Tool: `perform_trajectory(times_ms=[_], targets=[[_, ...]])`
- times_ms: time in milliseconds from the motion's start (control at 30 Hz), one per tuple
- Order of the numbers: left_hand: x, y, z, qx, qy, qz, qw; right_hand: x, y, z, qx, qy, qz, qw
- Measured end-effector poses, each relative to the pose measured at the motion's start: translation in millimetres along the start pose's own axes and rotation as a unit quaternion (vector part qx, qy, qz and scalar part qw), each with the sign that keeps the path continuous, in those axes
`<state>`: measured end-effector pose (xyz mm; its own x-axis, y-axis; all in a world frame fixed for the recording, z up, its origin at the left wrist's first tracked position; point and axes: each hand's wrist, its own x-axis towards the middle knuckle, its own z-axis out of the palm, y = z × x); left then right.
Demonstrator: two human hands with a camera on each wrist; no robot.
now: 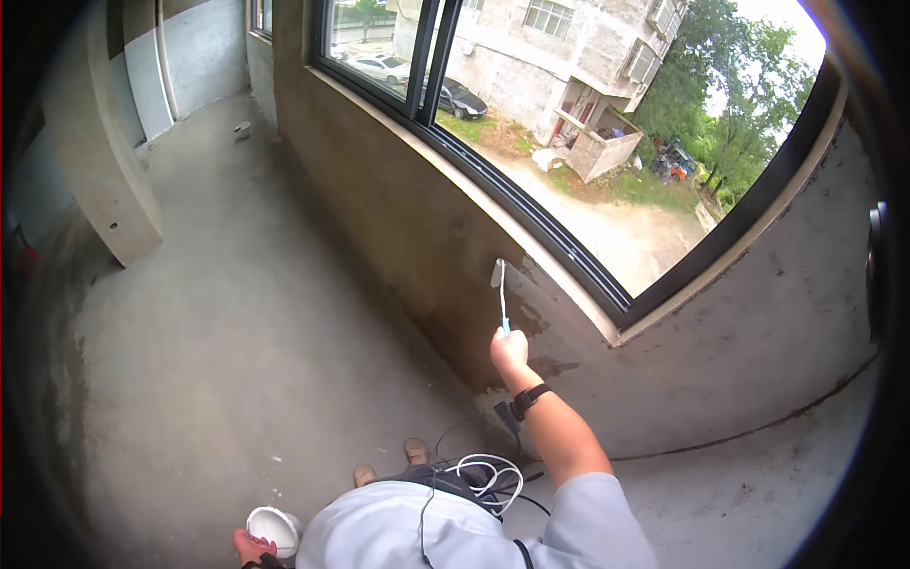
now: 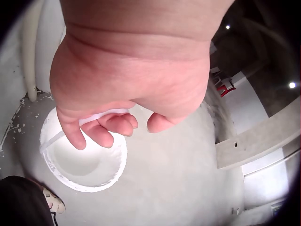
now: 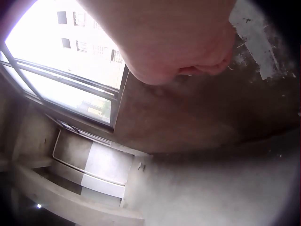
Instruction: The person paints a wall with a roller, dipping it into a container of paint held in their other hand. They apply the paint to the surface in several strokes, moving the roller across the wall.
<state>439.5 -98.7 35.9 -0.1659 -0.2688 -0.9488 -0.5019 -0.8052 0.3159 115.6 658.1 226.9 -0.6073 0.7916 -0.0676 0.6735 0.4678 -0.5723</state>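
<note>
My right hand (image 1: 510, 351) grips the blue handle of a small paint roller (image 1: 498, 274) with a thin white frame, the arm stretched forward. The roller's head lies against the wall (image 1: 417, 247) just below the window sill, at the border between a dark, damp-looking area and lighter grey. In the right wrist view my right hand (image 3: 188, 56) has curled fingers, and the roller is hidden. Low at the left, my left hand (image 1: 248, 547) holds a white bucket (image 1: 293, 533). In the left wrist view its fingers hook round the bucket's white bail handle (image 2: 101, 115), and whitish liquid shows inside.
A dark-framed window (image 1: 531, 223) with a pale sill sits above the wall. White and black cables (image 1: 507, 479) hang by my waist, near the wall's foot. A concrete pillar (image 1: 100, 142) stands at the left on the grey floor (image 1: 246, 332).
</note>
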Motion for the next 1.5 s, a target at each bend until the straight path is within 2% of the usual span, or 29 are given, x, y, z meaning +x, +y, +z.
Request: perform_trajectory(times_ms=[33,67,133,167,200,233,267,333,367,433,467,500,533,633,767,833,1033,1100,1300,1367,1500], targets=[[0.5,-1.3,-3.4,0.012,-0.042,0.019,0.999,-0.7,-0.6,-0.4,0.001,-0.001,0.003,1.0],[3.0,-0.2,-4.0,0.016,-0.042,0.02,0.999,-1.4,-0.7,-1.8,0.009,-0.004,0.003,1.0],[9.8,2.7,-2.6,0.015,0.019,-0.013,1.0,-2.6,3.2,-3.8,0.018,-0.003,0.007,1.0],[11.7,4.8,-4.9,0.02,0.018,-0.012,1.0,-4.0,6.7,-5.0,0.016,0.001,0.002,1.0],[13.4,8.0,-7.8,0.141,-0.002,0.047,0.989,-5.9,10.5,-6.7,0.014,0.007,-0.002,1.0],[13.2,12.6,-7.3,0.26,-0.023,0.106,0.96,-7.7,17.0,-8.9,0.014,0.011,0.003,1.0],[11.6,14.5,-4.2,0.266,-0.026,0.105,0.958,-10.2,25.6,-12.3,0.017,0.01,-0.001,1.0],[5.8,10.4,3.2,0.371,-0.033,0.186,0.909,-18.4,37.8,-25.8,0.016,0.012,0.001,1.0],[1.9,13.8,9.9,0.377,-0.037,0.184,0.907,-26.2,41.4,-36.4,0.018,0.005,0.009,1.0],[-14.6,19.1,33.0,0.361,-0.015,0.105,0.927,-34.8,53.7,-52.9,0.016,0.005,0.023,1.0],[8.5,23.5,33.7,0.368,-0.02,0.101,0.924,-38.8,64.6,-59.5,0.011,0.008,0.021,1.0],[30.0,29.3,41.9,0.231,-0.002,0.024,0.973,-43.8,75.8,-65.8,0.006,0.01,0.02,1.0],[49.4,32.1,44.0,0.088,0.018,-0.054,0.994,-49.0,86.5,-71.7,0.002,0.016,0.025,1.0],[32.9,27.8,74.8,0.136,0.046,-0.021,0.989,-63.8,120.3,-82.9,-0.003,0.042,0.035,0.998],[30.2,35.1,111.2,0.161,0.013,-0.008,0.987,-88.5,161.4,-91.9,0.02,0.076,0.042,0.996],[28.8,37.6,131.8,0.17,0.022,-0.007,0.985,-100.3,174.3,-98.0,0.017,0.087,0.047,0.995],[30.8,45.5,171.7,0.221,-0.055,-0.009,0.974,-127.4,197.4,-117.2,-0.01,0.102,0.073,0.992],[27.4,45.3,177.8,0.232,-0.055,-0.006,0.971,-132.4,197.0,-124.4,0.074,0.048,0.134,0.987],[20.3,39.0,181.4,0.248,-0.065,-0.017,0.967,-127.6,231.2,-117.4,0.151,0.008,0.163,0.975],[13.7,34.8,177.9,0.248,-0.027,-0.013,0.968,-131.2,216.7,-118.9,0.184,0.002,0.188,0.965],[7.5,28.2,160.1,0.231,-0.028,-0.024,0.972,-123.0,196.7,-112.3,0.258,-0.051,0.26,0.929]])
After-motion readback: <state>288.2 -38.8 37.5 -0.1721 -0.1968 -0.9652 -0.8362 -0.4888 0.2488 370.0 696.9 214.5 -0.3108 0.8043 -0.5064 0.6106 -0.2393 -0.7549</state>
